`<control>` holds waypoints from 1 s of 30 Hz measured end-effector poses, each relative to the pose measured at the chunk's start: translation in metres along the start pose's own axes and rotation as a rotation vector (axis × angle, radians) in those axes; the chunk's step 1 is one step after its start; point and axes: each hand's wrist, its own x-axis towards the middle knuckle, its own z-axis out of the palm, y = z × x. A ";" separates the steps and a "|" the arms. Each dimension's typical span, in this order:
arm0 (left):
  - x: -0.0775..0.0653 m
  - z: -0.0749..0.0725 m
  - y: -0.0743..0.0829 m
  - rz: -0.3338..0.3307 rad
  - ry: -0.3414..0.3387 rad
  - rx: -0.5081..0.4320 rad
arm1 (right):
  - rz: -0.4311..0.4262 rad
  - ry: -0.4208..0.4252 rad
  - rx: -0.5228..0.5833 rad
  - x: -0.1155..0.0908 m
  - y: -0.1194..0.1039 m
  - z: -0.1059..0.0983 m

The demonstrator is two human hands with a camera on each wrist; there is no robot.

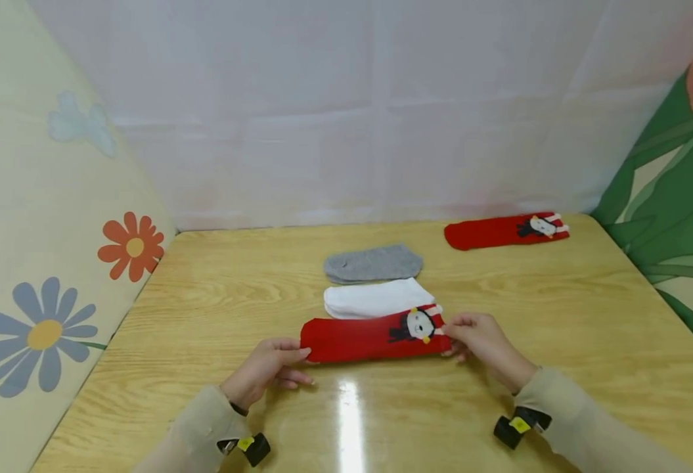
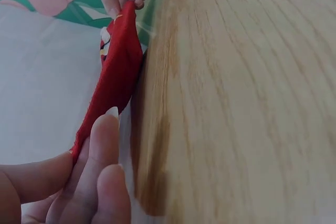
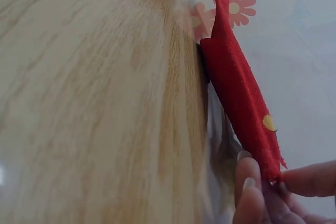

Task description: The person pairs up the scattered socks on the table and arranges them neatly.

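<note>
Between both hands a red sock (image 1: 352,338) with a cartoon face near its cuff is stretched out sideways, lifted a little off the table. My left hand (image 1: 274,369) pinches its toe end between thumb and fingers, as the left wrist view also shows. At the cuff end, my right hand (image 1: 481,343) pinches the fabric with thumb and fingers. Just behind it lies a white sock (image 1: 376,297), its near edge partly hidden by the red one. A grey sock (image 1: 374,264) lies flat beyond the white one.
A second red sock (image 1: 488,232) with a matching face lies near the table's back right edge. The wooden table (image 1: 228,276) meets a white cloth backdrop (image 1: 275,131) behind. Flower-patterned panels (image 1: 21,217) flank it at the sides.
</note>
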 end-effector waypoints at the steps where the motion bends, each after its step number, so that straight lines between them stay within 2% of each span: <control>1: 0.000 0.000 0.000 0.002 -0.004 -0.003 | 0.008 0.002 -0.005 0.000 0.000 0.000; 8: 0.003 0.003 -0.001 -0.001 -0.014 0.003 | 0.044 0.010 -0.019 -0.001 0.001 -0.001; 13: 0.006 0.004 0.000 -0.013 -0.009 0.021 | 0.038 0.008 -0.007 -0.002 0.004 -0.002; 21: 0.006 0.006 0.002 -0.019 -0.020 0.042 | 0.030 -0.023 -0.001 -0.003 0.008 -0.006; 30: 0.003 0.007 -0.001 -0.014 -0.027 0.064 | 0.061 -0.015 -0.014 -0.003 0.010 -0.009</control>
